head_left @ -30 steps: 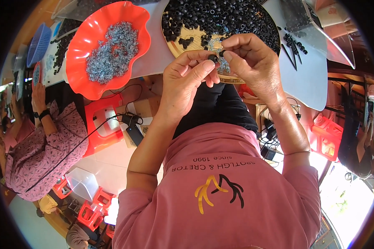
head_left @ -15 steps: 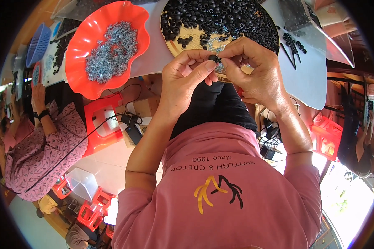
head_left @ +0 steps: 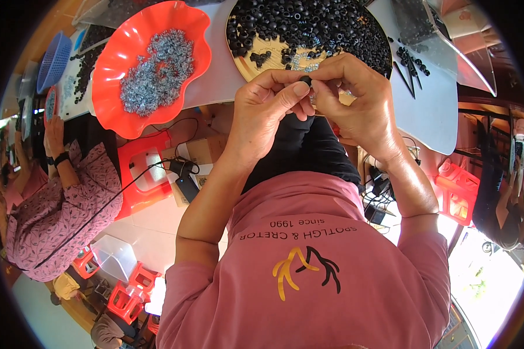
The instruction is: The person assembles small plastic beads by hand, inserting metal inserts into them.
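A small round black part (head_left: 305,80) is pinched between my two hands, just in front of the table's edge. The thumb and forefinger of my left hand (head_left: 266,110) close on it from the left, with the other fingers curled beneath. From the right, my right hand (head_left: 358,104) meets it with thumb and forefinger pressed together; the fingertips partly hide the piece. Right behind my hands lies a round gold tray (head_left: 266,45), heaped with black parts (head_left: 314,23) and some small clear pieces at its near side.
At left, a wavy-rimmed red dish (head_left: 106,75) holds a pile of small glinting blue-grey pieces (head_left: 157,72). Black sticks (head_left: 410,70) and loose black parts lie on the table's right. Red stools (head_left: 142,174) and cables stand below; a person in a patterned top (head_left: 64,215) sits left.
The black part has shifted slightly to the right and turned within my fingertips. My left hand has moved a little to the right, closer to my right hand.
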A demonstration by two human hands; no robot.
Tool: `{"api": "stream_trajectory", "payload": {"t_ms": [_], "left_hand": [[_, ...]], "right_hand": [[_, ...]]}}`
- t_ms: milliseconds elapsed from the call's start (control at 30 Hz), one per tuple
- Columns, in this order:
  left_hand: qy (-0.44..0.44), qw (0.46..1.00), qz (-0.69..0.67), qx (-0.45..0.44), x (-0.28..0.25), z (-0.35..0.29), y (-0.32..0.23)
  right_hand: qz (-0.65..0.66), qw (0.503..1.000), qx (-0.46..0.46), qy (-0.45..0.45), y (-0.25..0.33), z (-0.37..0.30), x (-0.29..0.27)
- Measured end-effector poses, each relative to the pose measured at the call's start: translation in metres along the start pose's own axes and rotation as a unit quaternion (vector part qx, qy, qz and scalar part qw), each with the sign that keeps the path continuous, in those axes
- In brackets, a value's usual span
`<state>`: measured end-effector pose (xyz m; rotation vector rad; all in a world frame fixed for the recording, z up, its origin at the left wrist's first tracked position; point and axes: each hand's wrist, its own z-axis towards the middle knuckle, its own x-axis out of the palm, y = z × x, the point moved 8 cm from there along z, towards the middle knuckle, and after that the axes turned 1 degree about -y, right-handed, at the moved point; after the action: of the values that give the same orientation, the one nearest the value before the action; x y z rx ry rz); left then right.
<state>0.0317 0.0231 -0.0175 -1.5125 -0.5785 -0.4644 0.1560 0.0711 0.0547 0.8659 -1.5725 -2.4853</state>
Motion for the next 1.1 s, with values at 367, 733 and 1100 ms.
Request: {"api": "stream_trajectory", "payload": {"t_ms": [367,733,1100], "left_hand": [[-0.017,1.0,0.01,0.003,0.006,0.003,0.001],[0.016,0.999,0.033,-0.02,0.002,0.001,0.001],[0.072,0.964,0.194,0.165,0.025,0.0,-0.031]], "right_hand": [[-0.114,0.988,-0.1,-0.031,0.016,-0.004,-0.004],[0.393,0.852,0.32,0.135,-0.044,-0.012,0.013],[0.522,0.748,0.354,0.206,-0.053,-0.03,0.035]]}}
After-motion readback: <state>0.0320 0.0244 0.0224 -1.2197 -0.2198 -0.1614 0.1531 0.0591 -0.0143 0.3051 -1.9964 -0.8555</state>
